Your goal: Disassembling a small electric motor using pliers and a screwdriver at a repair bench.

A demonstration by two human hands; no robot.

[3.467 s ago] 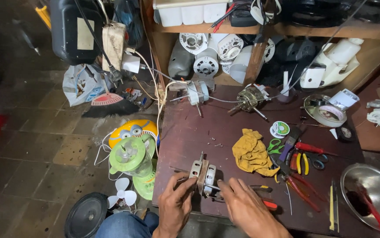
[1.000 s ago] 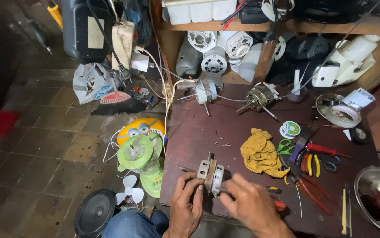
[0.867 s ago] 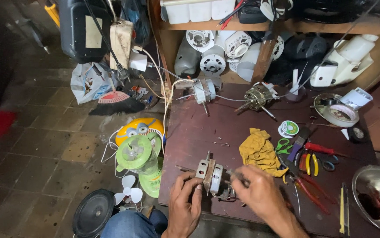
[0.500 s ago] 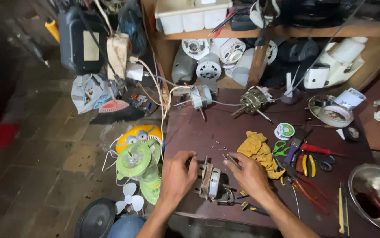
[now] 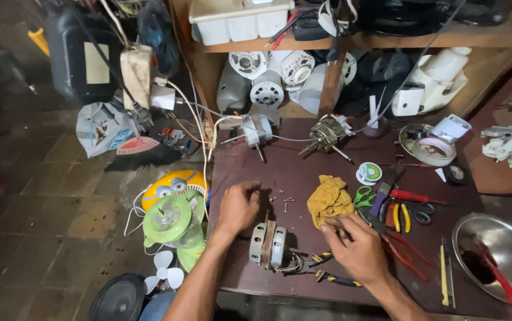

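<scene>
A small grey metal fan motor [image 5: 266, 244] with a stacked stator core stands on edge near the front of the dark brown wooden worktop [image 5: 303, 172], between the two hands. The left hand [image 5: 239, 206] hovers just above and behind the motor, fingers curled loosely inward; whether it holds anything I cannot tell. The right hand [image 5: 357, 246] rests on the worktop to the right of the motor, fingers bent and pinched toward the lower edge of a crumpled mustard-yellow cloth [image 5: 329, 200], which it touches; whether it actually grips the cloth is not clear. A few small loose screws [image 5: 284, 202] lie on the worktop between the left hand and the cloth. A yellow-and-black striped screwdriver handle [image 5: 333, 277] lies just in front of the motor, below the right wrist. Right of the cloth sit green-handled scissors [image 5: 363, 195] and red-handled pliers [image 5: 407, 252].
</scene>
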